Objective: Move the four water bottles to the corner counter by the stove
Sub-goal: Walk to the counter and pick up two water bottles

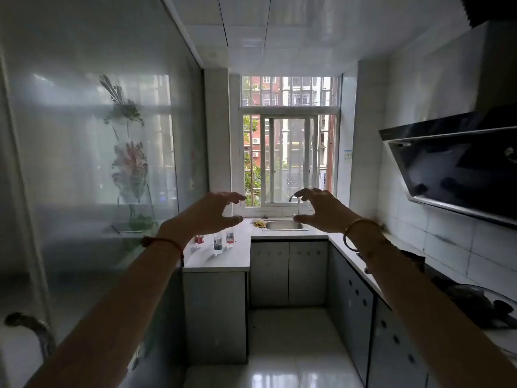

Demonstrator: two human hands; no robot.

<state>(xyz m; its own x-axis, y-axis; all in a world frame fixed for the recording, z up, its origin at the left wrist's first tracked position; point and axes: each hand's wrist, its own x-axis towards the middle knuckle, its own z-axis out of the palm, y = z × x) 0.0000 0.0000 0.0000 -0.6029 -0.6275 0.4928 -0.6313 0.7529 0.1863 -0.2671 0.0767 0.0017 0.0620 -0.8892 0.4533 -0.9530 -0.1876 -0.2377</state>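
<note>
My left hand (212, 211) and right hand (321, 210) are both spread and hold nothing. Three bottles (218, 243) visible near the left table's (223, 261) far edge; fourth hidden, likely behind my wrist. Risk: they stand close, grabbing one could topple a neighbour. Labels too small to read.

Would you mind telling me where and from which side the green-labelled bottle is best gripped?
Grip the green-labelled bottle around its body at the label, coming from the front: it stands upright, nearest the open counter edge, apart from the two bottles behind it.
</note>
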